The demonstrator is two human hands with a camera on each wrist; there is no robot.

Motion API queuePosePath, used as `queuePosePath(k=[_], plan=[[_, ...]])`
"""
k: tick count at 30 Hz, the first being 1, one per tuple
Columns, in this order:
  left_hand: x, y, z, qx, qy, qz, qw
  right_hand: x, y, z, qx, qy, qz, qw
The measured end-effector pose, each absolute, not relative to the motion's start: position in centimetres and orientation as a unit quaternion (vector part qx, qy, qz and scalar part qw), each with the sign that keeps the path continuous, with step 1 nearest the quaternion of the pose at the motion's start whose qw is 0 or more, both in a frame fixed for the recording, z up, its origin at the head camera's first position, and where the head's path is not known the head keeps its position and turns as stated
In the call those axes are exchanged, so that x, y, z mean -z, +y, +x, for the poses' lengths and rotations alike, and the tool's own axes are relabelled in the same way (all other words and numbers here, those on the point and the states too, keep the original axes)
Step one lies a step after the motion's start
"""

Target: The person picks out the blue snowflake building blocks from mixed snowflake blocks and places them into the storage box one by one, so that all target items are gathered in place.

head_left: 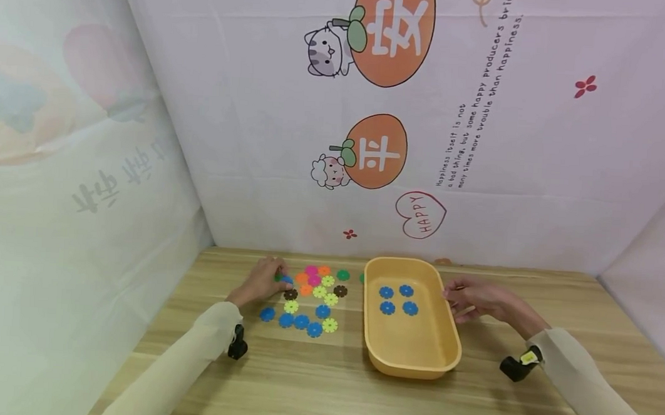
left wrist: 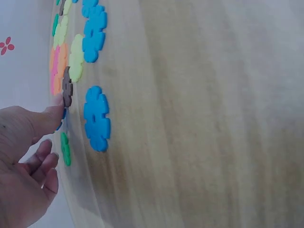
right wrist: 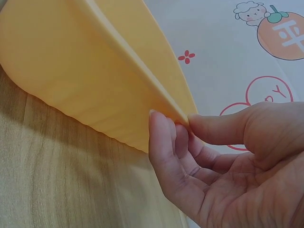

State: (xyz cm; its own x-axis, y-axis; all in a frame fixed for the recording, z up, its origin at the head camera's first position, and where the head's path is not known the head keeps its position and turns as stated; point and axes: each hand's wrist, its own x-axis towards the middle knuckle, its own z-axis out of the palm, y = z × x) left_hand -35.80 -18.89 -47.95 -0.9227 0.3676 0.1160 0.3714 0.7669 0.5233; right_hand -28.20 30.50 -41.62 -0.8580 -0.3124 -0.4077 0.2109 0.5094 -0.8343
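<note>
My left hand (head_left: 262, 280) is at the far left of a group of flat, notched plastic flower discs on the table. Its thumb and fingers pinch a blue flower disc (head_left: 287, 280), mostly hidden behind the thumb in the left wrist view. A brown disc (left wrist: 67, 88) lies against the thumb tip, and a green disc (left wrist: 65, 149) is just below the fingers. My right hand (head_left: 477, 298) grips the right rim of a yellow plastic basin (head_left: 409, 352), thumb on top and fingers curled beneath, as the right wrist view shows. Several blue discs (head_left: 387, 308) lie apart inside the basin.
Between left hand and basin lie more discs: blue ones (head_left: 301, 322), yellow ones (head_left: 330, 325), orange, pink, brown, and a green one (head_left: 343, 275). Another green disc is partly covered by the basin's left rim. Printed cloth walls (head_left: 278, 167) stand behind and beside the wooden table (head_left: 278, 380).
</note>
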Motion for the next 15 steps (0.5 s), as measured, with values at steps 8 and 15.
queuePosePath(k=[8, 15], plan=[[47.6, -18.9, -35.8, 0.362, -0.909, -0.209, -0.012, 41.7, 30.7, -28.2, 0.496, 0.827, -0.035, 0.263], [46.3, -18.9, -35.6, 0.412, -0.889, -0.2, 0.0, 41.8, 30.6, -28.3, 0.499, 0.822, -0.05, 0.268]])
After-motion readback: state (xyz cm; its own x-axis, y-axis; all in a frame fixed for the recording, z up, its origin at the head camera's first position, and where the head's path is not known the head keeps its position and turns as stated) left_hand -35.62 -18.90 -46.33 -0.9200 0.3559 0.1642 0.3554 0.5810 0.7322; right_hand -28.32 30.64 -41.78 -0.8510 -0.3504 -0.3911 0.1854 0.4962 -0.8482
